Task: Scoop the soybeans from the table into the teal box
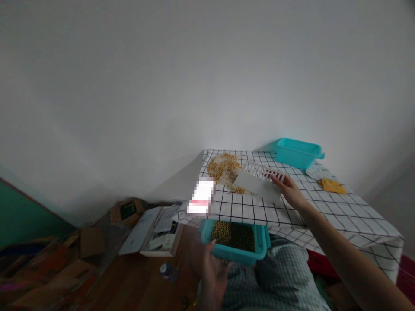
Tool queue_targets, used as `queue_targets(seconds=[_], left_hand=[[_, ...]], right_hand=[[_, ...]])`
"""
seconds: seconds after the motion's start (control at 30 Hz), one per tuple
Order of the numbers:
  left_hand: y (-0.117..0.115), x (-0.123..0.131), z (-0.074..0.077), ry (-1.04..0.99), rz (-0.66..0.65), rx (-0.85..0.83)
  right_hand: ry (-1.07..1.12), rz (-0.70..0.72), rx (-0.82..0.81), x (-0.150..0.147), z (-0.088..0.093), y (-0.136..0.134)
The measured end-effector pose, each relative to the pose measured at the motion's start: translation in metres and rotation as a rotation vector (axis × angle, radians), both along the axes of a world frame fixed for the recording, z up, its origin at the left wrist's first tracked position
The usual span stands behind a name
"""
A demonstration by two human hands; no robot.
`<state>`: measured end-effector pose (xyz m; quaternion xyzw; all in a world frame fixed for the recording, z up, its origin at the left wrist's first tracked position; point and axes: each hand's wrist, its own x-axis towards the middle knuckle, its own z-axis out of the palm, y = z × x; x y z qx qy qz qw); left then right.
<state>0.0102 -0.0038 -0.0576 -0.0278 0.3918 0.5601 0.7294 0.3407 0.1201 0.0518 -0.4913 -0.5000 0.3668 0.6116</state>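
The left hand [216, 272] holds a teal container [238, 255] (tan beans [221, 233] left, dark green beans [243, 237] right) by the desk [240, 212]. Farther, the right hand [289, 190] grips a white slotted panel [259, 187] beside loose beans [224, 166]; far right, a turquoise basin [295, 156].

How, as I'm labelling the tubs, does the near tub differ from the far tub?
The near tub is held in the left hand by the table; the far tub stands on it. The near tub shows yellow beans and dark beans; the far tub shows bare inner walls. Both are teal, rectangular and open-topped.
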Motion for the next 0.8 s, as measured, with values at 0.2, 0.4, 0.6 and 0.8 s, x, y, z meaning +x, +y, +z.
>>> queue_targets(seconds=[0.2,0.4,0.6,0.8], left_hand=[[0.000,-0.004,-0.010,-0.024,-0.031,0.039],[0.001,-0.005,-0.012,-0.025,-0.023,0.006],[-0.002,-0.006,-0.010,-0.021,-0.036,0.045],[-0.002,-0.003,-0.001,-0.002,0.006,-0.005]], right_hand=[[0.004,0.003,-0.029,-0.001,0.001,-0.003],[-0.005,0.039,-0.037,0.004,-0.004,-0.003],[0.013,0.047,-0.035,0.008,-0.003,-0.004],[0.004,0.059,-0.052,0.006,-0.002,-0.006]])
